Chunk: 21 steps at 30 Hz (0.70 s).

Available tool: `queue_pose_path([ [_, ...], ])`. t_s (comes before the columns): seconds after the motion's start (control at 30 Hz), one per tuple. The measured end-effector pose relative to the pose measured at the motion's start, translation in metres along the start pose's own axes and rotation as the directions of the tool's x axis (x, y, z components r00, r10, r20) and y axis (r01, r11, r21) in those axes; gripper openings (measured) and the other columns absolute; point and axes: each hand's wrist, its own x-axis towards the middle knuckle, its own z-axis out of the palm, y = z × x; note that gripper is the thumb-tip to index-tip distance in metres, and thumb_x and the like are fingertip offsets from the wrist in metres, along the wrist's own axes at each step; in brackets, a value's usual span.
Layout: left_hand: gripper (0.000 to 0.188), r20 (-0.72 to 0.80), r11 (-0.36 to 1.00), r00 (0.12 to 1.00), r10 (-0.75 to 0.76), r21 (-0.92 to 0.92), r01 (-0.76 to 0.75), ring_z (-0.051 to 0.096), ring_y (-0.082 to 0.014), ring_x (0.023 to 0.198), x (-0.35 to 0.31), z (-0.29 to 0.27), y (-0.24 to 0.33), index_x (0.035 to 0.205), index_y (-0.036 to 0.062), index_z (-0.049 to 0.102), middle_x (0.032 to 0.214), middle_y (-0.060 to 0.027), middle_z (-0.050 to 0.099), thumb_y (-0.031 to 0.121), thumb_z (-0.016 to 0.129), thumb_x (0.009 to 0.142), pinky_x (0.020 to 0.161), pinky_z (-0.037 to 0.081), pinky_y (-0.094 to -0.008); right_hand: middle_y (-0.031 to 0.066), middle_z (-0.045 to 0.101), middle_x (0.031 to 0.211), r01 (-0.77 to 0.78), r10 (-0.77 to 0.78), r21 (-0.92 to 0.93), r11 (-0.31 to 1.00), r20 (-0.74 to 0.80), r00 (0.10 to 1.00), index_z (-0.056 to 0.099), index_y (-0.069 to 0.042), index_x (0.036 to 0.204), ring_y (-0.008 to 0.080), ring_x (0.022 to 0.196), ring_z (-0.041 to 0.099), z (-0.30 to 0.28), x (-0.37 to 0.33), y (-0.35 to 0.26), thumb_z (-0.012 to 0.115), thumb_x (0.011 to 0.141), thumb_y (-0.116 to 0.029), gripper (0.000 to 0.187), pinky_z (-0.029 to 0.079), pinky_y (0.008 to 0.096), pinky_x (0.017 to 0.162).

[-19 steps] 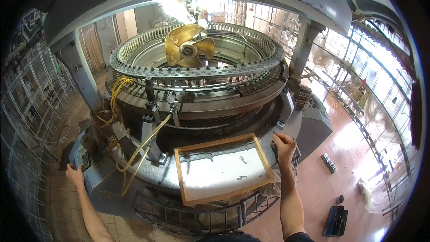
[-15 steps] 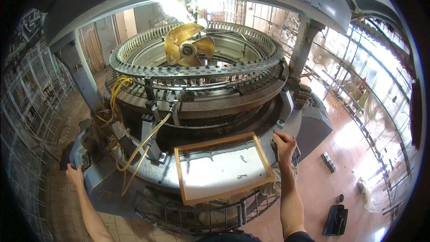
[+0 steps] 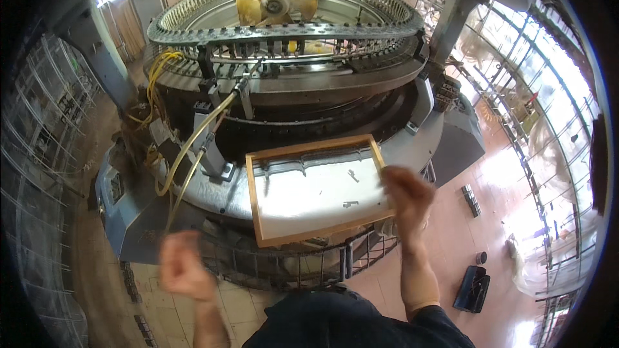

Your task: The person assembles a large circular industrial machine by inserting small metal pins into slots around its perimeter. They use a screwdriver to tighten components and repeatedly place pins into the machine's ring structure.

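Observation:
A shallow wooden-framed tray (image 3: 253, 201) with a pale bottom lies tilted on the machine's front ledge. Dark thin metal pieces line its far side, and a few small loose ones (image 3: 350, 204) are scattered across the bottom. At the tray's right edge is my right hand (image 3: 409, 200), blurred, its fingers bunched together; anything between the fingertips is too small to make out. My left hand (image 3: 184, 264) is in the air left of the tray, in front of the machine's lower edge. Motion smears its fingers, and I see no object in it.
Behind the tray stands a large circular knitting machine (image 3: 290, 87) with a brass-coloured fan (image 3: 276, 5). Yellow hoses (image 3: 193, 138) hang at its left. On the right floor are a black dustpan-like container (image 3: 472, 290), a small dark cylinder (image 3: 481, 258) and a metal block (image 3: 471, 201). Wire racks flank both sides.
My left hand has left the machine's left corner and moved inward to the right. My right hand has come nearer the tray's right edge. The view has tipped downward.

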Motion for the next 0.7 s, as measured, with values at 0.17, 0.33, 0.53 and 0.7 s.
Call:
queue_pose_path([
  [0.17,0.041,0.574,0.854,0.762,-0.301,-0.194,0.483,0.072,-0.0244,0.11,-0.041,0.096,0.039,0.128,-0.0017,0.069,0.12,-0.0181,0.074,-0.013,0.072,0.089,0.091,0.062,-0.0359,0.0151,0.076,0.089,0.394,-0.368,-0.036,0.918,0.292,0.883,0.074,0.004,0.098,0.0195,0.072,0.074,0.087,-0.047,-0.028,0.077,0.082,0.007,0.017,0.059,0.0287,0.059],
  [0.33,0.028,0.601,0.524,0.522,-0.605,-0.193,0.83,0.074,-0.0214,0.103,-0.036,0.109,0.022,0.12,-0.0012,0.072,0.114,-0.014,0.075,-0.009,0.069,0.093,0.09,0.064,-0.036,0.0174,0.076,0.094,0.465,-0.427,-0.113,0.878,0.257,0.867,0.073,0.006,0.1,0.0253,0.078,0.076,0.097,-0.045,-0.032,0.075,0.08,0.009,0.021,0.06,0.0313,0.063],
  [0.53,0.018,0.596,0.546,0.579,-0.556,-0.264,0.795,0.075,-0.0242,0.1,-0.031,0.113,0.004,0.113,-0.0025,0.073,0.106,-0.0138,0.076,-0.006,0.068,0.095,0.09,0.065,-0.0394,0.0192,0.075,0.1,0.335,-0.279,-0.106,0.936,0.354,0.893,0.073,0.005,0.11,0.0246,0.079,0.075,0.1,-0.046,-0.023,0.075,0.086,0.002,0.023,0.061,0.0332,0.064],
  [0.7,0.016,0.596,0.499,0.521,-0.611,-0.221,0.838,0.077,-0.0324,0.095,-0.005,0.102,0.004,0.11,-0.004,0.072,0.1,-0.016,0.076,-0.004,0.07,0.095,0.084,0.068,-0.0401,0.019,0.075,0.088,0.091,0.053,-0.414,0.906,0.324,0.944,0.074,0.004,0.111,0.0206,0.071,0.073,0.062,-0.013,-0.009,0.074,0.093,-0.008,0.022,0.059,0.0336,0.061],
])
